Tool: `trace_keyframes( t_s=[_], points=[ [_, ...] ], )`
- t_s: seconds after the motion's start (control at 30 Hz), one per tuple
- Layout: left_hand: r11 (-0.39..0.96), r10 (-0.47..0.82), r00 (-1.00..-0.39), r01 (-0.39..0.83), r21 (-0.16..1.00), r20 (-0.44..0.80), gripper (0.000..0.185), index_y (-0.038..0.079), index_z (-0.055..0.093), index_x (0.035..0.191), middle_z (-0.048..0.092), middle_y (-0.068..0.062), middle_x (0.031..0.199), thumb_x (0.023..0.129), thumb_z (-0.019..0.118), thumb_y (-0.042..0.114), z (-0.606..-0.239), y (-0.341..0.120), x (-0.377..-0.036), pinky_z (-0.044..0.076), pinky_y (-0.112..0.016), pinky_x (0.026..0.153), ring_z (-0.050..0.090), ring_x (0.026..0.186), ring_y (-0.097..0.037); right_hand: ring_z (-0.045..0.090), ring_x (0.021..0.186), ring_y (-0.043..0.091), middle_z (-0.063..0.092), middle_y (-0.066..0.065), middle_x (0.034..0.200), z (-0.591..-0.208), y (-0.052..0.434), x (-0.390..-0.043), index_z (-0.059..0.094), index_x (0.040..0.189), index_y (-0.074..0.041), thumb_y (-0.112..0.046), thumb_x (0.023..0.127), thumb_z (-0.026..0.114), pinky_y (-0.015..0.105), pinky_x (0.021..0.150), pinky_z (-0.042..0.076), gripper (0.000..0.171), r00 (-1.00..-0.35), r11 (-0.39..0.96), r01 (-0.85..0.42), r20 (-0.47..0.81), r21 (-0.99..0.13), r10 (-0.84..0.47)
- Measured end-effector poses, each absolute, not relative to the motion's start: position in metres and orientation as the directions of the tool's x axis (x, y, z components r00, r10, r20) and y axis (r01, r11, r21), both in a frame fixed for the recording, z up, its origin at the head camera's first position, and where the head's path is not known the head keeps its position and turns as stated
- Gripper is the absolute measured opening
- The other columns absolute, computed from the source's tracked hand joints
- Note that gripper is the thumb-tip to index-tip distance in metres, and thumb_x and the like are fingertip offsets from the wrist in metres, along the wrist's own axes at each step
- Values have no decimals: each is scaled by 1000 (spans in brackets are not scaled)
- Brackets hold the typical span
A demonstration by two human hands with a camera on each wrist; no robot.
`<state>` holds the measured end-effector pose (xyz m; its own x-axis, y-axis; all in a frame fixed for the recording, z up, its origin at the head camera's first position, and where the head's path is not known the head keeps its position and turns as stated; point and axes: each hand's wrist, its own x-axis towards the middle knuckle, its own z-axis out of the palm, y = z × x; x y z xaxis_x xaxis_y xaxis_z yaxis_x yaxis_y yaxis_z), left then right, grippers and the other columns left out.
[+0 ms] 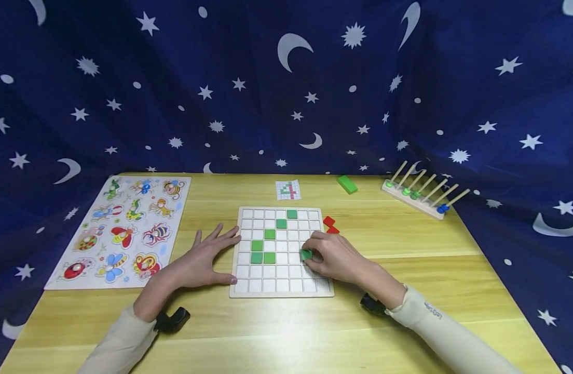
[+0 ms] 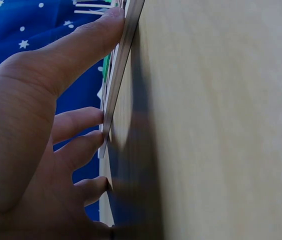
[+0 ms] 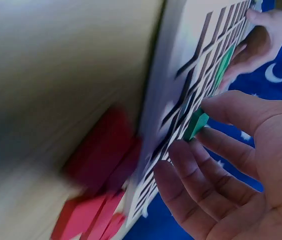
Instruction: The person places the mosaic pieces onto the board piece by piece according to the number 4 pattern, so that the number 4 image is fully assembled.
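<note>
A white wooden grid board (image 1: 283, 285) lies on the table, with several green square tiles (image 1: 270, 234) set in its cells along a slanting line. My left hand (image 1: 200, 266) spreads its fingers at the board's left side. Its thumb touches the lower left edge, and two fingertips meet the rim higher up. Over the right part of the grid, my right hand (image 1: 338, 258) pinches another green tile (image 3: 196, 124) between thumb and fingers. That tile is tilted, close over the cells. Red tiles (image 1: 329, 222) lie just beyond the board's right edge, beside the right hand.
Behind the board lies a small pattern card (image 1: 288, 190) with green and red squares. A green block (image 1: 347, 184) and a pegged wooden stand (image 1: 414, 200) with coloured beads are at the back right. An insect puzzle board (image 1: 123, 218) covers the left side. A dark starry cloth (image 1: 249, 62) hangs behind.
</note>
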<state>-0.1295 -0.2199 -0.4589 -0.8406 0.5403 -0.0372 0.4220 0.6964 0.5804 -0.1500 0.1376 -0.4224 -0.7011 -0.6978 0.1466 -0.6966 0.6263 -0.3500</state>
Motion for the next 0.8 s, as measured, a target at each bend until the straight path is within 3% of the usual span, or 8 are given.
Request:
trace_keyframes(
  t_s=[0.17, 0.6, 0.8],
  points=[
    [695, 545, -837, 425, 580, -41, 97, 14, 43, 153, 22, -1, 165, 74, 83, 55, -457, -218, -129, -8, -73, 109, 5, 151, -37, 53, 66, 8, 63, -4, 88, -426, 119, -148, 75, 101, -11, -16, 85, 78, 23, 57, 46, 16, -677, 601, -715, 141, -359, -722],
    [702, 538, -842, 416, 578, -47, 97, 15, 43, 153, 21, 1, 165, 74, 83, 56, -458, -219, -129, -7, -72, 110, 5, 151, -35, 46, 62, 7, 55, -4, 79, -429, 90, -151, 75, 99, -11, -17, 86, 77, 22, 56, 39, 15, -655, 593, -737, 131, -324, -744],
    [706, 535, -843, 415, 573, -49, 98, 15, 43, 153, 21, 0, 165, 74, 82, 58, -458, -220, -129, -7, -72, 110, 5, 151, -36, 49, 67, 8, 61, -3, 85, -428, 87, -151, 77, 100, -11, -18, 85, 80, 23, 59, 43, 17, -653, 591, -739, 131, -324, -746]
  ],
)
